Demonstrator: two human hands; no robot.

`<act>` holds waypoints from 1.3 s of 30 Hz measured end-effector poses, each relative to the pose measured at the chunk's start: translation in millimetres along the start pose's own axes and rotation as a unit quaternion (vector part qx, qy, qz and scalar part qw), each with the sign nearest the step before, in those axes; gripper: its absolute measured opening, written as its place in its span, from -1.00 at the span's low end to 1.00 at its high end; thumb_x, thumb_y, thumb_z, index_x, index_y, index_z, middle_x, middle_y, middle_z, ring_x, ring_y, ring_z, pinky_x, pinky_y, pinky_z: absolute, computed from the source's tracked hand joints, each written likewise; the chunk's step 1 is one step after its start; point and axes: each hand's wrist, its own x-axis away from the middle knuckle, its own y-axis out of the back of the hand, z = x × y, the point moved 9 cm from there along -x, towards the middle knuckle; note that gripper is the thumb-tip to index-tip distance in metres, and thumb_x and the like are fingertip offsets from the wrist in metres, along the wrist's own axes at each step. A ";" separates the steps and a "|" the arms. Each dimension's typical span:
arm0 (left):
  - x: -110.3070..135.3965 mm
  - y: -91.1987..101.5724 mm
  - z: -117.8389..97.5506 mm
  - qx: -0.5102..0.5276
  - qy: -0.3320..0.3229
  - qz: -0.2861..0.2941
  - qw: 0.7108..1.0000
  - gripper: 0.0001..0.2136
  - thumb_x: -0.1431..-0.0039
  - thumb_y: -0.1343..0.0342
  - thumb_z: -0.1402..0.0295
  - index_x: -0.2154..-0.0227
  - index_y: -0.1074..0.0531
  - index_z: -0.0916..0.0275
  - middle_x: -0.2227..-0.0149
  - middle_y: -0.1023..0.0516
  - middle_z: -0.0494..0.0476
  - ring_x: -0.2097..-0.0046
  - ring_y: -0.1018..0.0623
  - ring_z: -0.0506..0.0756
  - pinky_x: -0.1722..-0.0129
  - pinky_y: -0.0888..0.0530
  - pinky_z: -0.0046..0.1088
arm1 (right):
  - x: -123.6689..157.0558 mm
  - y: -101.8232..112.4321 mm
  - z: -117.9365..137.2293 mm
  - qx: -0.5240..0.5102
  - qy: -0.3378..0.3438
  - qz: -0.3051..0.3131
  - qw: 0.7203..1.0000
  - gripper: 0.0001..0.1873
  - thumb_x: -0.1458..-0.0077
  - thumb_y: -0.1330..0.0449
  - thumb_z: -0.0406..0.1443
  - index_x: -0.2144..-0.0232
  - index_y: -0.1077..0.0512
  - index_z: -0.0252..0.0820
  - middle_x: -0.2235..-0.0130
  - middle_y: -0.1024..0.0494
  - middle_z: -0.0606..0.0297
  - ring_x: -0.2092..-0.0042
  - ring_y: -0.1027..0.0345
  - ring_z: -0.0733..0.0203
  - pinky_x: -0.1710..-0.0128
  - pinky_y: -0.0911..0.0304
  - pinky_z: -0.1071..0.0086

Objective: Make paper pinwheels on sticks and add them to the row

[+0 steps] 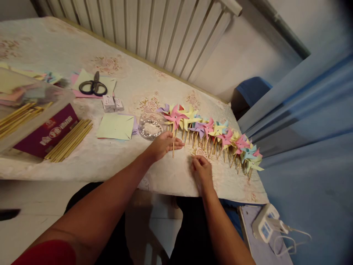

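mid-frame, the left hand (163, 146) holds a pink pinwheel (176, 117), stick (173, 151) vertical; the right hand (202, 171), lower right, curls narrowly, its content unclear.

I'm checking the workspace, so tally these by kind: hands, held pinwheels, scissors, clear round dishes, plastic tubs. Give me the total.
Hands: 2, left hand and right hand
Held pinwheel: 1
Scissors: 1
Dish: 1
Tub: 1
Total: 6

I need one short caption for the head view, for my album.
Left hand holds a pink pinwheel by its stick, beside many colourful pinwheels on a flowered tablecloth.
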 end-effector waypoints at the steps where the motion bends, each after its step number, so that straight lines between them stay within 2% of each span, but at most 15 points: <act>1: -0.3 0.8 0.2 -0.002 -0.003 -0.005 1.000 -0.75 -0.09 -0.25 0.40 0.38 -0.22 0.26 0.31 -0.57 0.13 0.18 -0.65 0.13 -0.09 -0.44 -0.07 | 0.0 -23.5 7.0 -0.031 -0.022 0.039 0.999 -0.75 0.03 -0.23 -0.13 0.37 -0.51 -0.20 0.53 -0.47 0.41 0.55 -0.18 0.34 0.51 -0.09 0.44; 3: -1.2 3.2 0.4 -0.008 -0.005 -0.016 1.000 -0.75 -0.09 -0.25 0.40 0.38 -0.21 0.25 0.29 -0.57 0.13 0.17 -0.65 0.13 -0.08 -0.44 -0.09 | 2.6 -65.0 19.6 -0.094 -0.054 0.116 0.987 -0.73 0.03 -0.26 -0.13 0.35 -0.53 -0.20 0.46 -0.54 0.36 0.55 -0.22 0.37 0.51 -0.11 0.45; 5: -2.2 6.8 0.1 -0.017 -0.007 -0.030 0.999 -0.76 -0.09 -0.23 0.41 0.38 -0.22 0.26 0.29 -0.57 0.13 0.16 -0.65 0.13 -0.07 -0.45 -0.12 | 6.0 -92.9 27.9 -0.172 -0.077 0.161 0.969 -0.70 0.00 -0.25 -0.08 0.40 -0.52 -0.22 0.46 -0.55 0.32 0.56 -0.23 0.39 0.52 -0.11 0.46; 8: -2.6 11.8 -1.1 -0.024 -0.016 -0.049 0.998 -0.77 -0.09 -0.24 0.41 0.38 -0.23 0.26 0.29 -0.57 0.11 0.16 -0.64 0.11 -0.04 -0.46 -0.16 | 8.9 -112.2 29.6 -0.253 -0.103 0.178 0.945 -0.68 0.05 -0.30 -0.07 0.43 -0.50 -0.23 0.51 -0.53 0.33 0.60 -0.20 0.42 0.56 -0.05 0.47; 12: -2.1 14.1 1.2 -0.040 -0.015 -0.064 0.997 -0.77 -0.07 -0.26 0.39 0.39 -0.25 0.26 0.28 -0.57 0.12 0.17 -0.65 0.11 0.02 -0.50 -0.20 | 10.0 -119.2 24.0 -0.272 -0.124 0.194 0.934 -0.75 0.10 -0.32 -0.15 0.46 -0.46 -0.22 0.62 -0.43 0.43 0.65 -0.09 0.45 0.62 0.09 0.49; 17: -1.8 16.8 1.1 -0.058 -0.018 -0.088 0.994 -0.78 -0.05 -0.26 0.36 0.42 -0.29 0.29 0.32 -0.57 0.11 0.23 -0.65 0.10 0.09 -0.54 -0.26 | 5.4 -111.4 22.1 -0.240 -0.112 0.199 0.944 -0.81 0.07 -0.26 -0.21 0.41 -0.46 -0.22 0.63 -0.40 0.47 0.65 -0.06 0.46 0.61 0.12 0.49; 24: -2.6 22.9 -0.6 -0.127 -0.040 -0.099 0.986 -0.77 -0.11 -0.22 0.23 0.38 -0.39 0.31 0.33 -0.56 0.11 0.24 -0.63 0.09 0.16 -0.56 -0.30 | -9.1 -83.8 24.0 -0.158 -0.080 0.197 0.964 -0.79 0.08 -0.21 -0.21 0.37 -0.49 -0.20 0.59 -0.42 0.47 0.62 -0.11 0.43 0.59 0.06 0.47; 28: -1.1 26.8 -6.0 -0.173 -0.071 -0.114 0.976 -0.80 -0.10 -0.22 0.25 0.42 -0.40 0.28 0.46 -0.48 -0.01 0.41 -0.50 -0.04 0.33 -0.48 -0.49 | -22.2 -57.9 28.7 -0.109 -0.044 0.162 0.980 -0.82 0.08 -0.21 -0.21 0.42 -0.50 -0.18 0.57 -0.44 0.46 0.60 -0.17 0.41 0.56 -0.04 0.47; 32: 1.9 27.5 -12.2 -0.190 -0.098 -0.115 0.970 -0.84 -0.07 -0.21 0.30 0.46 -0.36 0.24 0.56 -0.40 -0.09 0.50 -0.41 -0.07 0.43 -0.36 -0.54 | -33.6 -39.9 20.3 -0.142 -0.056 0.119 0.981 -0.81 0.13 -0.22 -0.24 0.40 -0.50 -0.18 0.55 -0.49 0.45 0.59 -0.23 0.39 0.56 -0.11 0.47; 35: 2.4 29.2 -8.5 -0.214 -0.068 -0.110 0.968 -0.85 -0.03 -0.20 0.32 0.48 -0.35 0.24 0.59 -0.39 -0.09 0.53 -0.40 -0.07 0.47 -0.31 -0.55 | -40.6 -30.6 10.8 -0.185 -0.070 0.082 0.977 -0.80 0.16 -0.26 -0.24 0.39 -0.49 -0.18 0.52 -0.53 0.42 0.58 -0.30 0.37 0.56 -0.16 0.48; 39: 2.3 28.9 7.6 -0.300 0.028 -0.088 0.950 -0.89 0.08 -0.19 0.38 0.54 -0.35 0.24 0.61 -0.38 -0.09 0.61 -0.35 -0.08 0.57 -0.26 -0.55 | -46.6 -20.7 6.5 -0.251 -0.060 0.036 0.966 -0.80 0.16 -0.30 -0.25 0.40 -0.47 -0.18 0.52 -0.56 0.39 0.57 -0.33 0.37 0.54 -0.21 0.49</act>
